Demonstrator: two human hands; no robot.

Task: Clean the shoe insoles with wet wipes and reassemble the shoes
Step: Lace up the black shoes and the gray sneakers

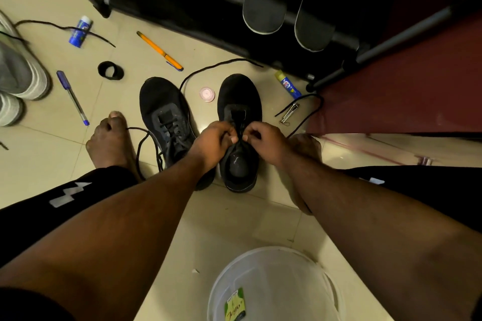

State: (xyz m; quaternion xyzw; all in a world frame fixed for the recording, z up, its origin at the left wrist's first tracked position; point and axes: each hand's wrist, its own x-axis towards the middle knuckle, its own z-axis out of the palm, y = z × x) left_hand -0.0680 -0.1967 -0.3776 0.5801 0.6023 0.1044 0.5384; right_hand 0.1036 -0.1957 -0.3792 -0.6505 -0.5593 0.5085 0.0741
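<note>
Two black shoes stand side by side on the tiled floor. The left shoe (167, 114) is laced, with loose lace ends trailing toward my foot. Over the right shoe (240, 101), my left hand (212, 142) and my right hand (260, 139) each pinch the black lace (208, 70) at the tongue. The lace's free ends run out past the toe and off to the right. Two dark insoles (263, 2) lean on the black shoe rack (182, 0) behind.
A clear round tub (276, 284) with a green wipes packet (234, 303) sits near me. Scattered on the floor are an orange pen (159, 51), a blue pen (73, 98), two small tubes, a black band (110, 69), a pink cap (207, 94), nail clippers (289, 113) and grey shoes (18, 70).
</note>
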